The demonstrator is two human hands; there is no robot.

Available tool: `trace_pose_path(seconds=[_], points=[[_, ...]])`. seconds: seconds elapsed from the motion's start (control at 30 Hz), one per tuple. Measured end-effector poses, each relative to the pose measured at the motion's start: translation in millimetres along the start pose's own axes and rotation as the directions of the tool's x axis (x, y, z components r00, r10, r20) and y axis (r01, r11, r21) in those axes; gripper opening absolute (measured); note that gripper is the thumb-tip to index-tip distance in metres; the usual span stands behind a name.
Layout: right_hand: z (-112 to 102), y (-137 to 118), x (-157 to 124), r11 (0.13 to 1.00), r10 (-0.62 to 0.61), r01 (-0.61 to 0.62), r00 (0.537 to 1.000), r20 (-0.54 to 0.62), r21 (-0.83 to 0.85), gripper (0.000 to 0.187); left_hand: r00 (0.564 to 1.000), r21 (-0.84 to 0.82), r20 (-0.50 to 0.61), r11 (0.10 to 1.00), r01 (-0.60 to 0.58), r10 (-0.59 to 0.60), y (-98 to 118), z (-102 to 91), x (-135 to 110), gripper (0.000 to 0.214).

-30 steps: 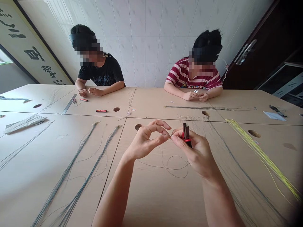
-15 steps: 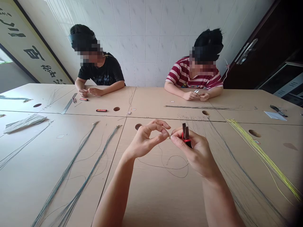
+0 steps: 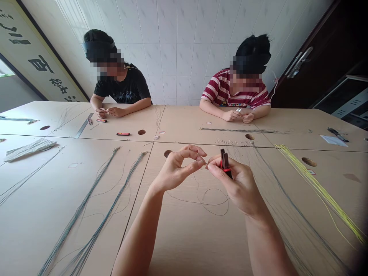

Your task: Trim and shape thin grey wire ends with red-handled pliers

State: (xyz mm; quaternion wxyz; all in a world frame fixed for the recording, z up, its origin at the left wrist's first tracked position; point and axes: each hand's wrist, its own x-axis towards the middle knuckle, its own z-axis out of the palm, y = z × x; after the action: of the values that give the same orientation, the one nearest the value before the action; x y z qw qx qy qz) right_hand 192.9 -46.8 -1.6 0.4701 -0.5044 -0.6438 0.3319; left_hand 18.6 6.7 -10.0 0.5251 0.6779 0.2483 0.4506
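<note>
My left hand (image 3: 181, 168) is raised over the middle of the table, thumb and index finger pinched at the end of a thin cord (image 3: 220, 215). A tiny fitting seems to sit between the fingertips, too small to make out. The cord hangs down and lies in a loose loop on the tabletop. Close beside it, my right hand (image 3: 237, 182) has its thumb and index finger pinched at the same spot. Tucked in that palm is a pair of pliers (image 3: 225, 163) with red handles, dark jaws pointing up and slightly apart.
Two blue-green cord bundles (image 3: 94, 188) lie to the left. Grey cords (image 3: 283, 186) and a yellow cord bundle (image 3: 319, 195) stretch along the right. Small metal parts (image 3: 235, 142) are scattered ahead. Two people sit opposite, near a ruler (image 3: 84, 125) and a red-black cutter (image 3: 123, 134).
Almost nothing differs. Both hands hold the same pinch, and the pliers have tilted very slightly to the left.
</note>
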Motion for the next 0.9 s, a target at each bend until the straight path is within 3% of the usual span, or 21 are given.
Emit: trace_pose_path(seconds=[0.37,0.67,0.9], points=[[0.4,0.6,1.1,1.0,0.003,-0.003,1.0,0.01,-0.011,0.023,1.0,0.004,-0.003,1.0,0.022,-0.022,0.0,-0.3,0.1,0.012],[2.5,3.0,3.5,0.99,-0.097,0.088,0.992,-0.079,-0.11,0.018,1.0,0.003,0.004,1.0,0.03,-0.03,-4.9,-2.3,1.5,0.013],[1.7,4.4,3.0,0.984,-0.1,0.087,0.992,-0.082,-0.154,0.021,0.998,-0.008,0.042,0.999,0.044,-0.044,-6.4,-1.5,1.4,0.014]])
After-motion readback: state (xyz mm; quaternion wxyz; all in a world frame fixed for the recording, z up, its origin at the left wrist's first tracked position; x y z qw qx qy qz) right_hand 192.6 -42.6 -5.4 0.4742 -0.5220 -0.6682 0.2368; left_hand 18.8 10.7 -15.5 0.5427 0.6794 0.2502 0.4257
